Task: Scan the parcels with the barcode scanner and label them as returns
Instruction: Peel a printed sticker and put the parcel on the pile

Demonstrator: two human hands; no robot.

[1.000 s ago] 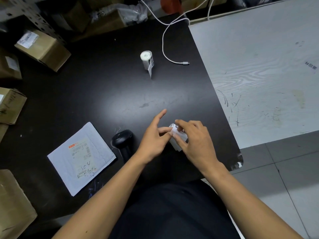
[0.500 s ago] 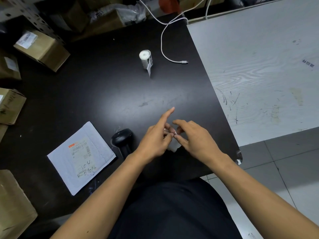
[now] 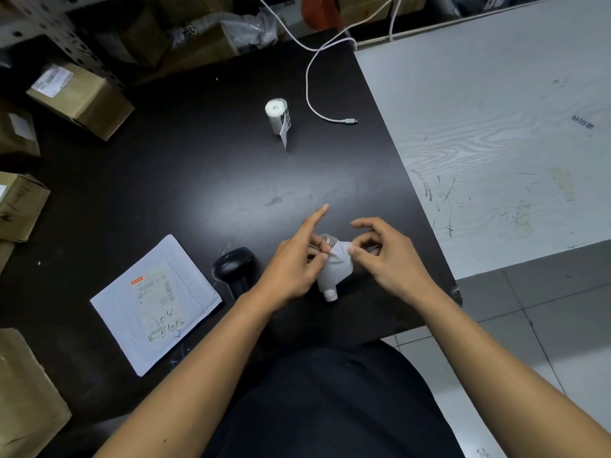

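Note:
A small white label roll (image 3: 334,274) hangs just above the black table (image 3: 198,180) near its front edge, held between both hands. My left hand (image 3: 292,264) pinches a printed label at the roll's top with thumb and middle finger, its index finger pointing out. My right hand (image 3: 388,256) pinches the white backing paper from the right. The black barcode scanner (image 3: 233,266) lies on the table just left of my left hand. A white padded parcel (image 3: 155,302) with a shipping label and handwriting lies flat further left.
A second label roll (image 3: 277,117) stands at the far middle, next to a white cable (image 3: 317,104). Cardboard boxes (image 3: 79,97) line the left side and far edge. A pale wood-grain table (image 3: 496,127) adjoins on the right. Tiled floor (image 3: 545,309) lies beyond the front right corner.
My hands have drawn slightly apart, pulling the paper open between them. The roll's body and core now show below my fingers. Scanner and parcel have not moved.

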